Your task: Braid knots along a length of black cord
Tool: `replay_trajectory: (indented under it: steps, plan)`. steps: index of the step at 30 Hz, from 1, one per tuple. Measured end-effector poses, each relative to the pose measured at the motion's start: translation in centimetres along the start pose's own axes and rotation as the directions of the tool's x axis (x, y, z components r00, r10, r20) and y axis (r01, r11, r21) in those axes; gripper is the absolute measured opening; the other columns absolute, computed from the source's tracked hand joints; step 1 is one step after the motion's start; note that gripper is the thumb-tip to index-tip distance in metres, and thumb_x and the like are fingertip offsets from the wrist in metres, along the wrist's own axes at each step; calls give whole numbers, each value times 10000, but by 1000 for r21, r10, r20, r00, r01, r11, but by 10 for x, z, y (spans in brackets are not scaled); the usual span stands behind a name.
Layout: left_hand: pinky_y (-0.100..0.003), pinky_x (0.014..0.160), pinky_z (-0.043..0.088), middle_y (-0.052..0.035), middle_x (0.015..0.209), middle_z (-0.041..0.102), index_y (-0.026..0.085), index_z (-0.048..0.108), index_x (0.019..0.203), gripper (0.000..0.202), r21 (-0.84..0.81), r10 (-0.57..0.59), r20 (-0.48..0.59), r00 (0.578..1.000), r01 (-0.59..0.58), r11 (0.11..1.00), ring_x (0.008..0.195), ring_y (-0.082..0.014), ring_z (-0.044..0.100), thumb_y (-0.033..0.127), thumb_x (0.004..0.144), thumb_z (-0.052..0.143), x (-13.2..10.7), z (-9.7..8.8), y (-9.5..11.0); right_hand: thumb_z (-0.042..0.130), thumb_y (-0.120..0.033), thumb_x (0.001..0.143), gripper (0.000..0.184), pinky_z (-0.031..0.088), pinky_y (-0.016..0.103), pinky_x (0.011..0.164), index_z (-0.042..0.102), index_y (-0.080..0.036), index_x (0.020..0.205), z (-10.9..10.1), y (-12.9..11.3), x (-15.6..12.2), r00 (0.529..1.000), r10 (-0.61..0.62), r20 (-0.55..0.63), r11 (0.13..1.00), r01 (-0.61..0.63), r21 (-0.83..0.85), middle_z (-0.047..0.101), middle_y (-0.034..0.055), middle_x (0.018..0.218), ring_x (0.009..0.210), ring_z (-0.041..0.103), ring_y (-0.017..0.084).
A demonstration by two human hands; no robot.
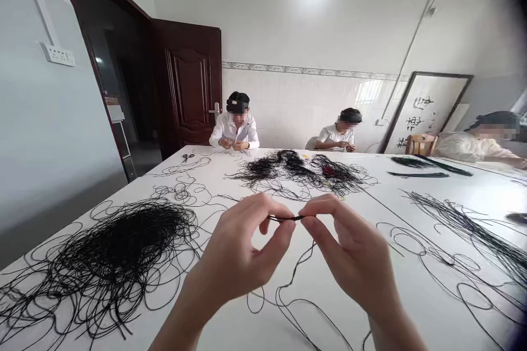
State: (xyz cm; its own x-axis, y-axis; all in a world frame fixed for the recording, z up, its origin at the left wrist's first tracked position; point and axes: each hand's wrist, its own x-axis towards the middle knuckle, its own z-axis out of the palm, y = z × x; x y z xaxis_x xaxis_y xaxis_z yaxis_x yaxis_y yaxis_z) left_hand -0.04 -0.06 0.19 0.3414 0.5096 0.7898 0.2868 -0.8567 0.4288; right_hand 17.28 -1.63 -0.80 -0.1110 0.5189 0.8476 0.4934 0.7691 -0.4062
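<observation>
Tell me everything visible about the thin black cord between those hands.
The thin black cord looks like textile string. Its short span runs roughly level, pinched by the bare left hand and the bare right hand above the flat white tabletop. Near the middle it thickens into a dark bunch, perhaps a knot; to the left, separate strands show. Loose black strands trail below the right hand, though any join is hidden.
</observation>
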Motion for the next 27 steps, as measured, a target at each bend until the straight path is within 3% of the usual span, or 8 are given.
replay_trajectory:
  steps: [6,14,20,23,27]
  plan:
    - [-195,647,463,87,802,629,315,589,921,161,-88,-164,57,985,169,982,710,-87,552,160,901,552,1,-5,1,530,-68,897,135,438,204,706,546,-196,934,5,6,4,994,-105,-22,994,106,39,554,-5,833,817,530,74]
    - [-150,619,494,98,740,617,333,578,888,196,24,-171,43,984,171,985,656,-76,587,141,858,563,-1,-12,-1,550,-1,856,170,449,261,717,546,-145,946,14,13,5,979,-203,-6,977,203,69,534,18,812,809,509,96]
    - [-101,505,458,87,692,598,296,580,846,96,206,-118,-19,993,119,971,594,-58,574,216,893,555,-2,-5,2,542,1,859,177,458,248,770,544,-154,944,11,14,5,982,-188,-14,982,188,-2,531,27,836,873,511,103]
    - [-88,446,436,81,701,603,293,577,859,65,196,-103,-55,993,112,974,577,-58,571,256,905,552,-4,0,3,544,-14,865,160,460,237,785,550,-160,932,11,12,3,984,-174,-28,985,173,-24,529,24,835,882,512,101]
    - [-114,498,455,85,703,612,293,580,862,39,213,-114,-81,990,129,968,562,-66,560,263,886,581,-5,2,3,575,-23,854,147,453,279,852,558,-155,917,10,11,2,976,-207,-66,976,201,-88,535,25,830,900,512,119]
